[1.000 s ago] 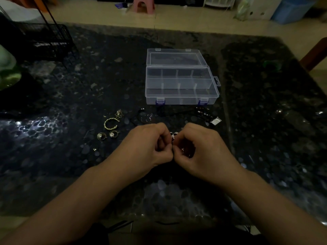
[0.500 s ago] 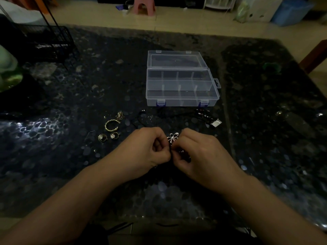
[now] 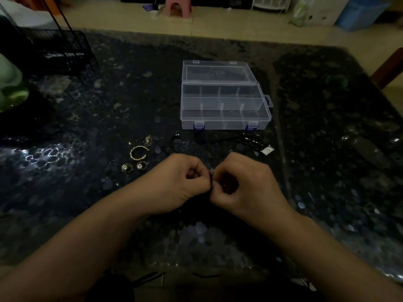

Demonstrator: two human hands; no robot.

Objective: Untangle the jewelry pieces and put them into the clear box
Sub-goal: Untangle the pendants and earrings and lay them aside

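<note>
My left hand and my right hand meet above the dark table, both pinching a small silver pendant on a dark cord; most of it is hidden by my fingers. The clear box lies open beyond my hands, with its lid folded back and divided compartments. Left of my hands lie a gold twisted open ring, two round gold earrings and a small gold tangle. A black cord necklace with beads and a silver square piece lies in front of the box.
A black wire rack stands at the back left, with a pale green object at the left edge. The table's far edge gives onto a tiled floor with a pink stool and a blue bin.
The flower-shaped pendant that showed between my fingers half a second ago is now mostly covered. Both hands stay pressed together at the same spot.
</note>
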